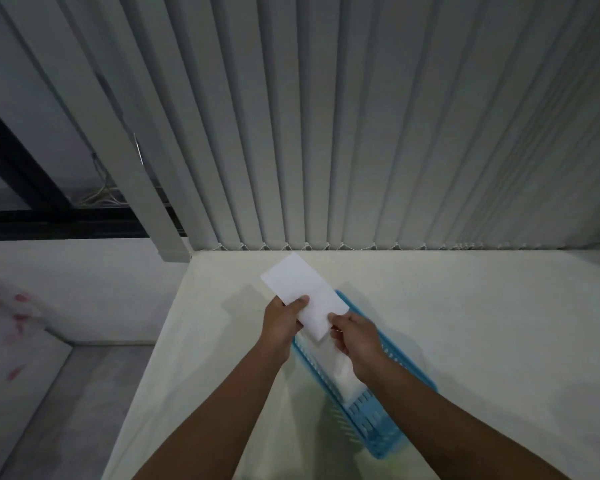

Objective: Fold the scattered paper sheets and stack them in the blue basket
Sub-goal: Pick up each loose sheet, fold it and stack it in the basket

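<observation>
A folded white paper sheet (302,293) is held in the air above the far end of the blue basket (371,419). My left hand (282,322) pinches its left edge with the thumb on top. Its near right corner is gripped by my right hand (357,344). The long slotted basket lies slantwise on the white table (482,323). Folded white paper (343,374) lies inside the basket, partly hidden by my right hand and wrist.
Grey vertical blinds (361,133) hang along the table's far edge. The table's left edge drops to a grey floor (66,393). A white cloth with red marks (11,317) lies at far left. A dark window frame (21,161) shows behind the blinds.
</observation>
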A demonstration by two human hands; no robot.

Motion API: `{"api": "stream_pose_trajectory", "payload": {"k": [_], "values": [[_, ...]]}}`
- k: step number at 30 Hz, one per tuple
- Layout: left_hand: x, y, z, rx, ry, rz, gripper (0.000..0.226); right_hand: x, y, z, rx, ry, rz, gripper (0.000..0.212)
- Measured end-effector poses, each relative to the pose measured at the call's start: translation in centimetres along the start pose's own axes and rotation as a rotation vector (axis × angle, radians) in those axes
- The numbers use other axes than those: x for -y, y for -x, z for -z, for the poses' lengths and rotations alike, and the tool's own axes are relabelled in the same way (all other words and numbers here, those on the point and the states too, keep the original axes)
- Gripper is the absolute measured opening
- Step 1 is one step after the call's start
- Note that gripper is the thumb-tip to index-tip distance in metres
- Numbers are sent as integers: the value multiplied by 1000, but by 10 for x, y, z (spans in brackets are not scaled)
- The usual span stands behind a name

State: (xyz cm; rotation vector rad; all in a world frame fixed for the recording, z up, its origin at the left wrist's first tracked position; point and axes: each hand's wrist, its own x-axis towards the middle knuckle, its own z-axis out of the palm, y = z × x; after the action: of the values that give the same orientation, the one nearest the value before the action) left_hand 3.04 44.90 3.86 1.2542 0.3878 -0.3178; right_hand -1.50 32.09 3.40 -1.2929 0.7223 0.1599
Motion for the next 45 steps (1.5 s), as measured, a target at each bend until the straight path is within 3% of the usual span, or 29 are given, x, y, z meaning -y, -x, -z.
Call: {"api": "stream_pose_trajectory", "payload": {"k": [6, 8, 10, 14, 18, 24, 31, 39, 45], "values": [[12, 2, -4, -101, -65, 15, 9, -11, 17, 38, -144, 57, 67, 22], [14, 1, -5, -98, -46, 34, 13, -14, 22, 49, -168, 15, 53, 16], [17, 2, -8, -88, -11, 43, 13, -15, 26, 56, -166, -46, 18, 10], [25, 7, -18, -40, 21, 59, 9, -23, 32, 55, -101, -102, -120, 22], [28, 7, -24, 1, -41, 72, 12, -31, 34, 49, -136, -120, -106, 12], [23, -5, -4, -5, -408, -4, 12, -46, 45, 47, -272, -38, 7, 5], [18, -23, 22, 173, -958, -261, 23, -79, 49, 31, -489, 109, 66, 39], [26, -61, 34, 214, -1359, -411, 44, -99, 54, 27, -571, 175, 53, 37], [34, -81, 34, 306, -1542, -362, 50, -96, 51, 30, -648, 99, 5, 27]]}}
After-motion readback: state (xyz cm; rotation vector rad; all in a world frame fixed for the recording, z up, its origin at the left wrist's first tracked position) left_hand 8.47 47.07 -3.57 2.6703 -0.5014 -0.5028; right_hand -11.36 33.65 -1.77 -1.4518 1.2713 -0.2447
